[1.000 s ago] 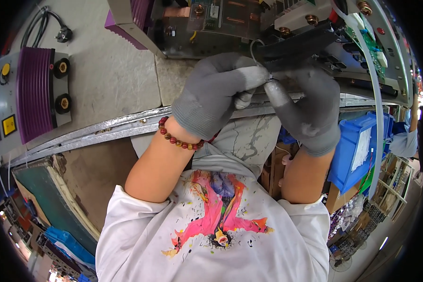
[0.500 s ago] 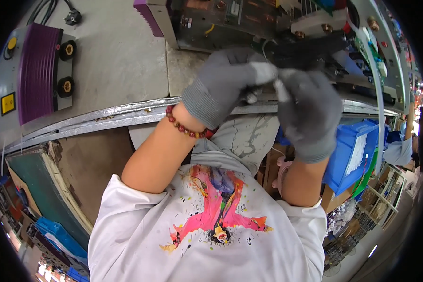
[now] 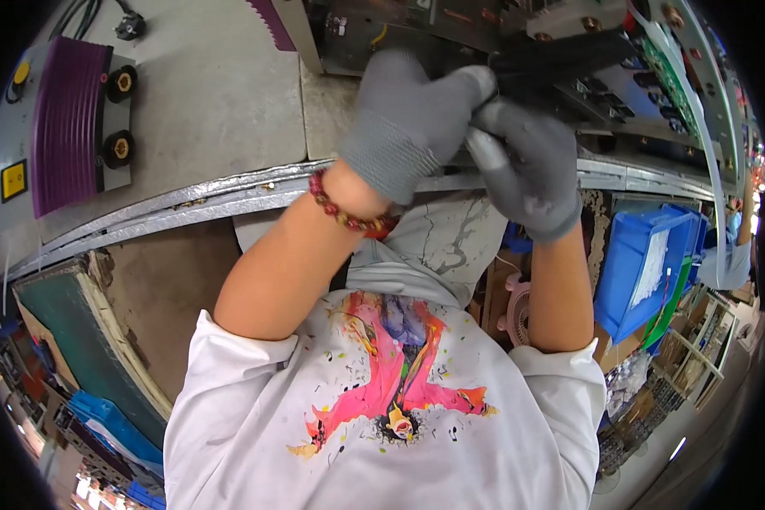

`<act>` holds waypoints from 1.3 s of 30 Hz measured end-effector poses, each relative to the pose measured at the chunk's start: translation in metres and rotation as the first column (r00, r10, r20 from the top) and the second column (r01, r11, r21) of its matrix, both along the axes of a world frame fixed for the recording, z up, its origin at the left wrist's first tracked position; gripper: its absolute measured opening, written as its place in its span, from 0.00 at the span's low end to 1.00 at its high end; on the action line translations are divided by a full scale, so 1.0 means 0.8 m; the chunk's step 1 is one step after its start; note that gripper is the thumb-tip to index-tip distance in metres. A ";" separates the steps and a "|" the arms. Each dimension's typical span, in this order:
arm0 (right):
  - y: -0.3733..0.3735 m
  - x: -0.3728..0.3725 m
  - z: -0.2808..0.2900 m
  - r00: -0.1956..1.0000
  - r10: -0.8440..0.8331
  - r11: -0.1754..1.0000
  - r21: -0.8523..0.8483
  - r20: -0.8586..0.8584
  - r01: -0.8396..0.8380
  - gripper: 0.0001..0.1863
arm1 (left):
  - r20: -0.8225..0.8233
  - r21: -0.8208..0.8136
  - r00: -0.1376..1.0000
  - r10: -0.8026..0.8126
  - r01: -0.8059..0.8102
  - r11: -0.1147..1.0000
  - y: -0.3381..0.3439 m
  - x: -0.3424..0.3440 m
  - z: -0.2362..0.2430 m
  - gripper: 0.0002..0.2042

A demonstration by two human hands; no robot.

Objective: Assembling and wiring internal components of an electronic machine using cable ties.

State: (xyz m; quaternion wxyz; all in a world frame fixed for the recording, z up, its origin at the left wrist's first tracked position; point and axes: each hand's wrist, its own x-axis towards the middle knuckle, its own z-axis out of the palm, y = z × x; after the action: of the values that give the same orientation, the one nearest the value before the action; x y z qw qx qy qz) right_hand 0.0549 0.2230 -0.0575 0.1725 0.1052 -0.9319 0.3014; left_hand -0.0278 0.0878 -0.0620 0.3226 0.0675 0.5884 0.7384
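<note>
Both hands wear grey knit gloves and meet at the front edge of an opened machine chassis (image 3: 348, 51). My left hand (image 3: 408, 115) has its fingers curled, thumb pointing right toward the other hand. Close against it, my right hand (image 3: 531, 166) is closed too, its fingertips bent inward. Whatever they pinch is hidden between the fingers. A black cable-like bundle (image 3: 561, 65) lies just beyond the fingertips, inside the chassis. To its right are a green circuit board (image 3: 667, 68) and a pale strip (image 3: 697, 127) hanging past the bench edge.
A purple-and-grey machine unit (image 3: 72, 127) with two black round terminals stands on the grey bench (image 3: 221, 102) at left. Behind it lies a black power plug (image 3: 130, 27). Below the bench at right are a blue bin (image 3: 629, 293) and a pink fan (image 3: 516, 310).
Both hands have shifted away from me and slightly left, deeper toward the chassis. The right fingers have folded in closer to the left hand.
</note>
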 end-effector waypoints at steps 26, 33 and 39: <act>-0.048 0.003 -0.022 0.926 -0.358 0.876 0.299 -0.122 0.378 0.09 | -0.907 -0.407 0.066 -0.416 -0.394 0.824 -0.022 -0.025 0.002 0.21; 0.001 0.014 0.011 0.939 -0.309 0.741 0.582 -0.148 0.336 0.05 | -0.906 -0.416 0.114 -0.407 -0.411 0.811 -0.018 -0.032 -0.020 0.16; -0.001 0.011 -0.001 0.991 -0.129 0.926 0.361 0.031 0.110 0.07 | -0.975 -0.223 0.080 -0.208 -0.336 0.915 -0.021 -0.035 -0.010 0.13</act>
State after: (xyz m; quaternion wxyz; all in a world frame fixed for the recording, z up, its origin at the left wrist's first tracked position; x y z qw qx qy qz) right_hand 0.0640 0.2219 -0.0585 0.1431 0.0697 -0.9802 0.1181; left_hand -0.0555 0.0712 -0.0696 -0.1900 0.4561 0.7855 0.3726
